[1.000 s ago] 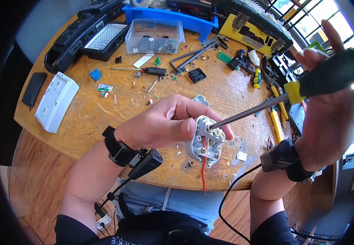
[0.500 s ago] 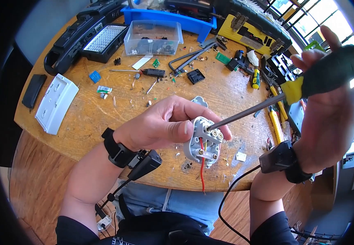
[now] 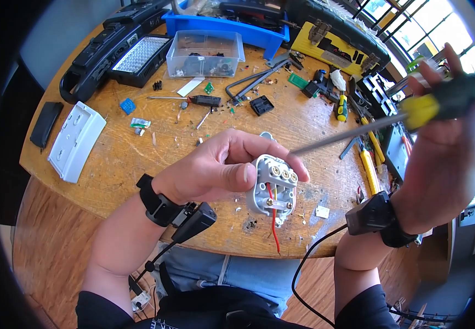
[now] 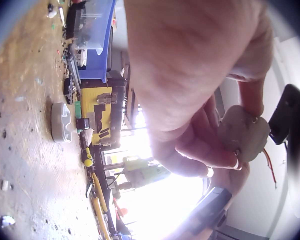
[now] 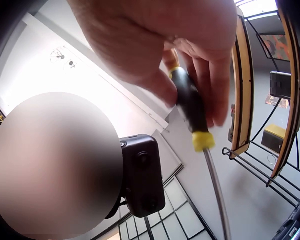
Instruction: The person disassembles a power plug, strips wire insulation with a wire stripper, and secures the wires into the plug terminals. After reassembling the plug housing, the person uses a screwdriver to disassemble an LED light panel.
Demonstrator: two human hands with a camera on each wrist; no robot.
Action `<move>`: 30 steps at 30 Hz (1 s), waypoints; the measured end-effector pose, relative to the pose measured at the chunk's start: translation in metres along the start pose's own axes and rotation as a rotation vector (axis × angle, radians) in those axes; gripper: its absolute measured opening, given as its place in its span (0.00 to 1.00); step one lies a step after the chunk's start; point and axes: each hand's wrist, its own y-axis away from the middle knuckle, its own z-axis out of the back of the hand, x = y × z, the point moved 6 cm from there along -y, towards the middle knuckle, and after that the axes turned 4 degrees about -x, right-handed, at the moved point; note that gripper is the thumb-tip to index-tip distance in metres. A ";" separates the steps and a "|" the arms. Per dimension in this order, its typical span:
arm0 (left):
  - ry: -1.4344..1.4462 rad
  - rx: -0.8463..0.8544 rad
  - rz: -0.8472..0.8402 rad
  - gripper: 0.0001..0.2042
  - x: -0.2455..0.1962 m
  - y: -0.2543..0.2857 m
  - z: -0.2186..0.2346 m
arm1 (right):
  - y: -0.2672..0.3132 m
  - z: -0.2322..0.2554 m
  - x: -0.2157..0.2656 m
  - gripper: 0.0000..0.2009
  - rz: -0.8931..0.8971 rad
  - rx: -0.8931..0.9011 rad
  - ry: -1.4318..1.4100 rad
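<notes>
The left hand pinches a grey plastic housing between thumb and fingers above the table. Three brass screw terminals face up in it, and a red wire hangs from its lower end. In the left wrist view the housing shows its smooth back. The right hand holds a screwdriver by its dark green and yellow handle; its shaft points down left, the tip apart from the terminals, by the left fingers. The right wrist view shows fingers round the handle.
A grey cover lies on the table beyond the left hand. Farther back are a clear bin, a blue tray, a hex key and a small screwdriver. A white casing lies left; yellow-handled tools lie right.
The screwdriver tip has come out of the terminal and moved up and right with the right hand. The housing has shifted slightly left and turned a little in the left hand.
</notes>
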 end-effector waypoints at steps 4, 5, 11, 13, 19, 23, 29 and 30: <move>0.042 -0.028 -0.066 0.37 -0.007 0.002 0.005 | 0.003 0.004 0.007 0.18 0.020 -0.219 -0.056; 0.036 -0.030 -0.073 0.37 -0.008 0.002 0.005 | 0.001 0.008 0.005 0.18 -0.025 -0.194 -0.007; 0.086 0.005 -0.235 0.37 -0.018 0.004 0.014 | 0.028 -0.044 -0.009 0.18 -0.148 0.444 0.652; 0.101 -0.006 -0.236 0.37 -0.020 0.005 0.014 | 0.039 -0.059 -0.016 0.17 -0.299 0.679 0.740; 0.041 -0.125 -0.186 0.41 -0.024 0.005 0.011 | 0.053 -0.075 -0.024 0.20 -0.282 0.938 0.685; 0.051 -0.109 -0.196 0.41 -0.023 0.005 0.011 | 0.056 -0.079 -0.024 0.15 -0.269 0.966 0.714; 0.055 -0.112 -0.175 0.41 -0.021 0.004 0.010 | 0.059 -0.083 -0.024 0.06 -0.260 0.954 0.705; 0.055 -0.111 -0.173 0.41 -0.021 0.004 0.010 | 0.059 -0.084 -0.024 0.06 -0.259 0.954 0.706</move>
